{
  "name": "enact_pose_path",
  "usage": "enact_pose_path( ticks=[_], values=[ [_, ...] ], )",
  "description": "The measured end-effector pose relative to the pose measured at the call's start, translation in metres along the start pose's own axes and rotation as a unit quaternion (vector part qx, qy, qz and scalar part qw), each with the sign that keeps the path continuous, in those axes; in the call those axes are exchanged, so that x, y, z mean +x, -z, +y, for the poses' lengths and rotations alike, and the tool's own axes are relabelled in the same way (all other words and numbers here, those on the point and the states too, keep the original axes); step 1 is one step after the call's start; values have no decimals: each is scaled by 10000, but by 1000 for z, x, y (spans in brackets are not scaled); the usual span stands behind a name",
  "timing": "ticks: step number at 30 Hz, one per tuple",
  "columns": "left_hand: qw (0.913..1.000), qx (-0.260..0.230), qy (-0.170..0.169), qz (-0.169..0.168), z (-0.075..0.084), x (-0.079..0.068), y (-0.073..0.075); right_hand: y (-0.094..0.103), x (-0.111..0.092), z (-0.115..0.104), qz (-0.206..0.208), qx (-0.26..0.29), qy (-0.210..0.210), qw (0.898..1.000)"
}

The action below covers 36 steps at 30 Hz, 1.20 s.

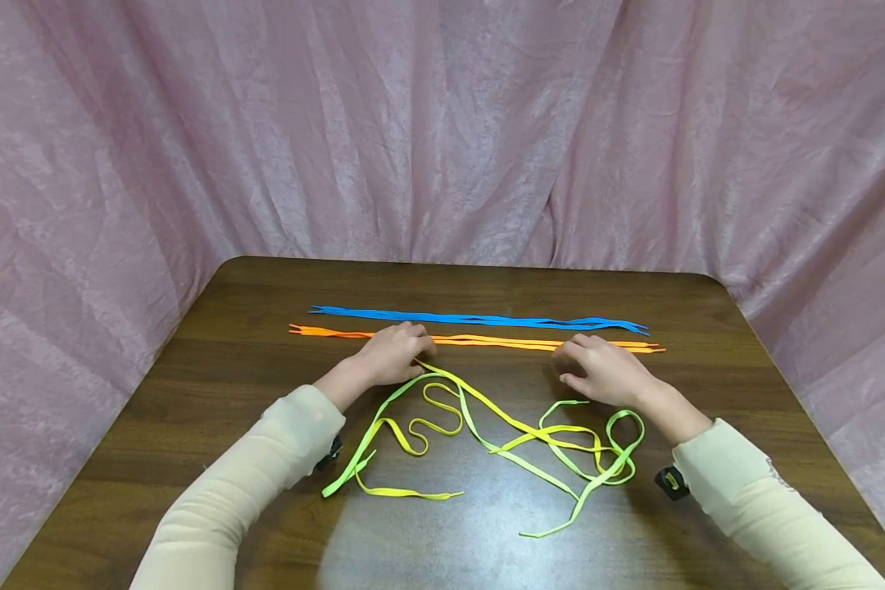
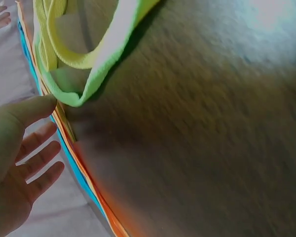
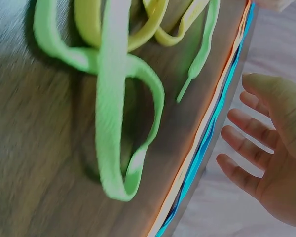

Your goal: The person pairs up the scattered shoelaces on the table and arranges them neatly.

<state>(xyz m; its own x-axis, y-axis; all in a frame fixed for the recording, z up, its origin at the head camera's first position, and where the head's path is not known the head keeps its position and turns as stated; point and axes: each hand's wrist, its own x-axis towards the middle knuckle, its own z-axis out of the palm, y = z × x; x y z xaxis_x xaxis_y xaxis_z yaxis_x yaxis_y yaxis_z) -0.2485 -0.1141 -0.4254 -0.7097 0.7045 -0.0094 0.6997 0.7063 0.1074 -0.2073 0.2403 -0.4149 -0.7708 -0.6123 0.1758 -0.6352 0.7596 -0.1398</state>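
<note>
A pair of orange shoelaces (image 1: 487, 340) lies stretched across the table, with a pair of blue shoelaces (image 1: 442, 317) behind it. Nearer the person, yellow (image 1: 509, 418) and green (image 1: 524, 467) shoelaces lie loose in loops that cross each other. My left hand (image 1: 394, 354) is at the left part of the orange pair, beside the upper bend of the green and yellow laces. In the left wrist view its fingers (image 2: 42, 160) are spread and hold nothing. Over the right part of the orange laces is my right hand (image 1: 603, 369); the right wrist view shows its fingers (image 3: 251, 126) apart, gripping nothing.
The brown wooden table (image 1: 214, 393) has rounded far corners. A pink curtain (image 1: 442, 131) hangs behind it and along both sides. A dark device (image 1: 671, 483) sits under the right sleeve at the wrist, and another (image 1: 329, 453) at the left.
</note>
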Motion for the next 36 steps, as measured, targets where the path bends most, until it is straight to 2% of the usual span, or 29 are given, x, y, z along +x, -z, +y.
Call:
enact_pose_path(
  ticks=[5,12,18,24,36],
  values=[
    [10000,-15,-54,0,4,3,-3,-4,3,-11,-67,52,136,9999],
    [9999,-79,60,-22,6,5,-8,-9,5,-23,-66,158,378,9991],
    [9997,-144,51,169,7,4,-10,-11,4,-32,-133,187,464,9987],
    [9991,-313,117,262,8,0,-5,-12,2,-41,-94,260,696,9972],
    [9962,-351,-120,788,12,-7,7,-16,0,-61,200,159,1402,9898]
  ],
)
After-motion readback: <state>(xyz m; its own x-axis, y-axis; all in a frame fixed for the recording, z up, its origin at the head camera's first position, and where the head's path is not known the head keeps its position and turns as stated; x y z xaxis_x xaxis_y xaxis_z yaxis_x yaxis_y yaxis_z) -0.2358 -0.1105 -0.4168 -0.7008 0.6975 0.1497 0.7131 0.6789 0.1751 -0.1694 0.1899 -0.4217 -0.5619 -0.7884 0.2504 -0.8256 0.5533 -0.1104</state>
